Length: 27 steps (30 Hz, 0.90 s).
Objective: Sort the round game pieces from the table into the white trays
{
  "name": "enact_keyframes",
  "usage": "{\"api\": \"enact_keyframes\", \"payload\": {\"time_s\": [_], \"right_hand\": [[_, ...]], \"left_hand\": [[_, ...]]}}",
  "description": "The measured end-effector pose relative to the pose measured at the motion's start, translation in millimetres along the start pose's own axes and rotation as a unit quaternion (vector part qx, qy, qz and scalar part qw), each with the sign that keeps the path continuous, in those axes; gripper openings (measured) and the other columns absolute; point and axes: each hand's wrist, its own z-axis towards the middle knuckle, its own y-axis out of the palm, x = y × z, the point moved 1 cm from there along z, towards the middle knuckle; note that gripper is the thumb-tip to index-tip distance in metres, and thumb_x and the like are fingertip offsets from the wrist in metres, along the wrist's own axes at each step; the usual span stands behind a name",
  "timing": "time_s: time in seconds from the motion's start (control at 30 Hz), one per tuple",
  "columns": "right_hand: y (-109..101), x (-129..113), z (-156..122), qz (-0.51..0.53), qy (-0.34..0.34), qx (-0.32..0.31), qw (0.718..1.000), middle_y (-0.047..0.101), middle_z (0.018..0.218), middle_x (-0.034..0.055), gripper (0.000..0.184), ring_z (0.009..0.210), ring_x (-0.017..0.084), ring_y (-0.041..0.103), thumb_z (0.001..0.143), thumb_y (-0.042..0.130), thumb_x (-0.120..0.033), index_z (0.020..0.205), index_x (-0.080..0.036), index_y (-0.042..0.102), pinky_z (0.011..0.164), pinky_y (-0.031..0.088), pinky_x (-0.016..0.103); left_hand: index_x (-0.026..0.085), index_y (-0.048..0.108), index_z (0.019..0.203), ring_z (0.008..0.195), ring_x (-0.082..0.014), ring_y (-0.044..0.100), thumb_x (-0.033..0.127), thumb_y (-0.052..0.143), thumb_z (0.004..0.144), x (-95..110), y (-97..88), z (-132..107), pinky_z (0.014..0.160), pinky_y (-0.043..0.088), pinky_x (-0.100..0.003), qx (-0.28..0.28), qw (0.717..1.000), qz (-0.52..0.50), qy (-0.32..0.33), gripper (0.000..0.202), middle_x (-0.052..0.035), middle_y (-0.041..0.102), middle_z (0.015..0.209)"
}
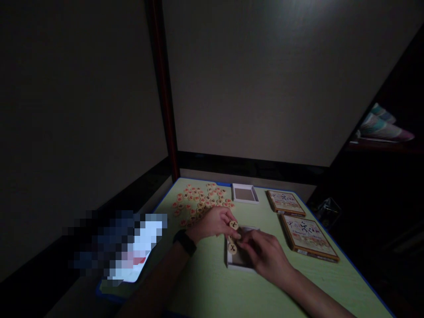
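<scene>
My left hand [215, 221], with a dark watch on its wrist, pinches a round wooden Chinese chess piece [233, 224] over the near side of an open shallow box [243, 266]. Below it, another chess piece [232, 248] with a dark character lies along the box's left wall. My right hand [269, 256] reaches over the box's right side, thumb and fingers drawn together near the left fingertips. Whatever those fingers hold, if anything, is hidden. Beyond my left hand, many loose chess pieces [202, 194] with red and dark characters are scattered on the green table [202, 274].
A second shallow white box [245, 193] lies open at the table's far edge. Two printed box lids [285, 203], [309, 236] rest on the right. A glowing, blurred-out screen [139, 251] is at the left edge. Walls stand behind and to the left.
</scene>
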Motion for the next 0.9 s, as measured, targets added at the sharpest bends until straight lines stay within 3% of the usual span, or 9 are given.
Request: {"api": "enact_keyframes", "payload": {"time_s": [0.07,0.2,0.33,0.53,0.63,0.7,0.77,0.9], "right_hand": [[0,0,0,-0.016,-0.009,0.002,1.0,0.073,0.081,0.0046,0.011,0.066,0.016,0.067,0.093,0.052,-0.022,0.097,-0.019,0.062,0.062,0.052,0.025],[0,-1,0,-0.042,-0.056,-0.005,0.998,0.074,0.098,0.009,0.031,0.079,0.017,0.071,0.096,0.049,-0.023,0.125,-0.018,0.058,0.072,0.055,0.027],[1,1,0,-0.051,-0.087,-0.005,0.995,0.073,0.082,0.0067,0.033,0.066,0.016,0.068,0.098,0.046,-0.026,0.126,-0.019,0.061,0.061,0.054,0.025],[-1,2,1,-0.081,-0.124,-0.009,0.989,0.073,0.086,0.0083,0.038,0.07,0.016,0.068,0.098,0.044,-0.022,0.133,-0.02,0.057,0.065,0.055,0.025],[-3,1,0,-0.107,-0.142,-0.022,0.984,0.073,0.086,0.0097,0.038,0.072,0.017,0.068,0.097,0.044,-0.021,0.132,-0.018,0.058,0.065,0.054,0.025],[-3,0,0,-0.1,-0.138,-0.044,0.984,0.073,0.086,0.0095,0.034,0.072,0.018,0.068,0.097,0.045,-0.021,0.126,-0.017,0.063,0.064,0.053,0.026],[-2,0,0,-0.083,-0.133,-0.076,0.985,0.074,0.087,0.0089,0.03,0.074,0.019,0.069,0.096,0.047,-0.021,0.118,-0.018,0.068,0.066,0.054,0.028],[3,1,-2,-0.06,-0.122,-0.108,0.985,0.074,0.084,0.0066,0.027,0.074,0.019,0.069,0.093,0.05,-0.02,0.11,-0.021,0.072,0.065,0.053,0.028]], "left_hand": [[0.017,0.052,0.073,0.047,-0.0084,0.052,0.04,0.092,0.036,-1,0.7,-1,0.046,0.034,-0.02,-0.01,1.0,0.0,-0.007,0.059,0.006,0.059,0.054],[0.017,0.051,0.071,0.049,-0.0085,0.053,0.041,0.091,0.037,-4,2.4,-1,0.047,0.033,-0.02,-0.048,0.999,0.008,-0.025,0.058,0.0055,0.06,0.055],[0.016,0.052,0.07,0.053,-0.0081,0.053,0.04,0.091,0.034,-7,4.1,-1,0.051,0.034,-0.02,-0.055,0.998,0.021,-0.025,0.058,0.0059,0.06,0.058],[0.016,0.053,0.068,0.057,-0.0089,0.053,0.039,0.092,0.03,-3,6.5,-2,0.053,0.036,-0.022,-0.071,0.996,0.033,-0.031,0.059,0.0058,0.06,0.06],[0.016,0.056,0.072,0.057,-0.0092,0.053,0.042,0.091,0.036,2,0.8,-5,0.053,0.036,-0.021,-0.074,0.995,0.058,-0.02,0.057,0.0045,0.06,0.061],[0.016,0.055,0.072,0.053,-0.0082,0.05,0.05,0.084,0.052,5,-6.8,-6,0.051,0.034,-0.021,-0.047,0.996,0.077,0.013,0.049,0.0043,0.058,0.06],[0.017,0.049,0.066,0.049,-0.0069,0.044,0.054,0.069,0.071,5,-15.6,-4,0.049,0.03,-0.021,0.023,0.991,0.112,0.064,0.042,0.0056,0.052,0.055],[0.019,0.038,0.055,0.05,-0.0071,0.037,0.04,0.057,0.081,-2,-26.1,1,0.051,0.026,-0.022,0.19,0.943,0.24,0.129,0.039,0.007,0.038,0.05]]}}
